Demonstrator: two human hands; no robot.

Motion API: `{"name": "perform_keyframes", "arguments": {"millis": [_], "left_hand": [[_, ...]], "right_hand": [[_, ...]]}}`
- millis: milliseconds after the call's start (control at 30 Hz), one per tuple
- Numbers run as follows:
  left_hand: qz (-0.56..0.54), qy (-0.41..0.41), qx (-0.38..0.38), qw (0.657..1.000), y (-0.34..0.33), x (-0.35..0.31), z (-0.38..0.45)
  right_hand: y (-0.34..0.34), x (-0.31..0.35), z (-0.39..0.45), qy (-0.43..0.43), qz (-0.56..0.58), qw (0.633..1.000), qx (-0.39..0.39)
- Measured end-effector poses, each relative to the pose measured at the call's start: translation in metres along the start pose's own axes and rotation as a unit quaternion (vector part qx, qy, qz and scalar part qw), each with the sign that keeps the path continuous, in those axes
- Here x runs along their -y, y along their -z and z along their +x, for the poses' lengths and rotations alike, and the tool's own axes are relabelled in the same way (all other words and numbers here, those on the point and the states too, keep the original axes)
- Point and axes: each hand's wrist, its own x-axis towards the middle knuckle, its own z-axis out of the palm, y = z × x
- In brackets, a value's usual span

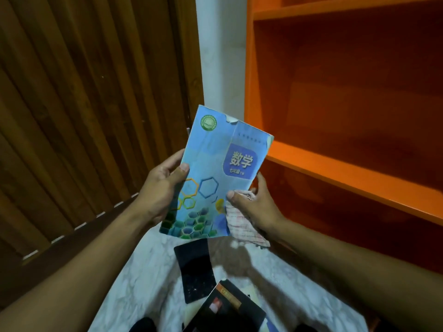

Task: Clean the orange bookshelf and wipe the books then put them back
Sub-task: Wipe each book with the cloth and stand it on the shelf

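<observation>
Hands: left hand (160,188) grips blue book (211,178), right hand (254,204) pinches it with cloth (242,226) | risk: worn cover tears, book drops on floor books (223,307) | orange bookshelf (347,168) bare

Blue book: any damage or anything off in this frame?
Yes. The blue book, held by the left hand and the right hand with the cloth, has a torn top edge and a creased cover. Other books lie on the floor, not shelved.

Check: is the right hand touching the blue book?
Touching. The head view shows the right hand with its thumb pressed on the blue book cover, the cloth held against it.
</observation>
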Motion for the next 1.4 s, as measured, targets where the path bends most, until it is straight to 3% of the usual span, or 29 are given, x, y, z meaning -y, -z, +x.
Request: {"name": "perform_keyframes", "arguments": {"millis": [133,400,567,700,833,1133,1400], "left_hand": [[-0.002,-0.008,0.02,1.0,0.001,-0.005,0.002],[0.038,-0.009,-0.027,0.999,0.003,0.011,0.007],[0.135,0.014,-0.023,0.99,-0.006,0.018,0.009],[0.197,-0.076,-0.069,0.975,-0.033,-0.001,0.036],[0.243,-0.113,-0.103,0.958,-0.076,-0.014,0.08],[0.255,-0.083,-0.167,0.949,-0.162,-0.001,0.171],[0.289,-0.064,-0.181,0.938,-0.194,0.033,0.223]], "right_hand": [[0.019,0.019,0.0,-0.021,0.057,0.998,0.007],[0.046,0.049,0.01,0.076,-0.007,0.997,0.003],[0.058,0.076,0.016,0.123,-0.032,0.991,-0.045],[0.074,0.104,0.032,0.138,-0.039,0.98,-0.135],[0.096,0.136,0.052,0.126,-0.101,0.955,-0.247],[0.146,0.148,0.082,0.094,-0.087,0.947,-0.296],[0.172,0.145,0.098,0.083,-0.078,0.946,-0.304]]}}
